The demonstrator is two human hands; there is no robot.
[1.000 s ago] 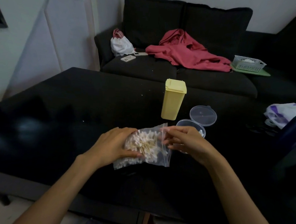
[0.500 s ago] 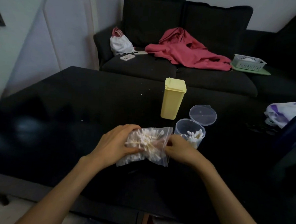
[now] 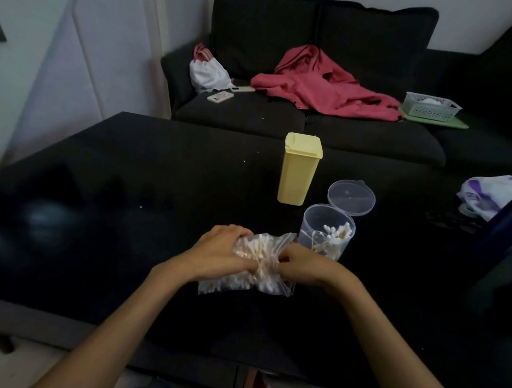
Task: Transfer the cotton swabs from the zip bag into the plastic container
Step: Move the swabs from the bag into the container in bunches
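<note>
Both hands are on the zip bag (image 3: 246,270), which lies on the black table (image 3: 130,187) near its front edge. The left hand (image 3: 216,255) curls over the bag's left side, gripping it; the right hand (image 3: 300,263) pinches the bag's right edge — fingers tucked in. Cotton swabs (image 3: 254,250) fill the bag. Just beyond the right hand stands the plastic container (image 3: 325,231), lid (image 3: 351,197) flipped back, some swabs already inside. A yellow box (image 3: 299,168) stands behind it — wide bare tabletop to the left.
</note>
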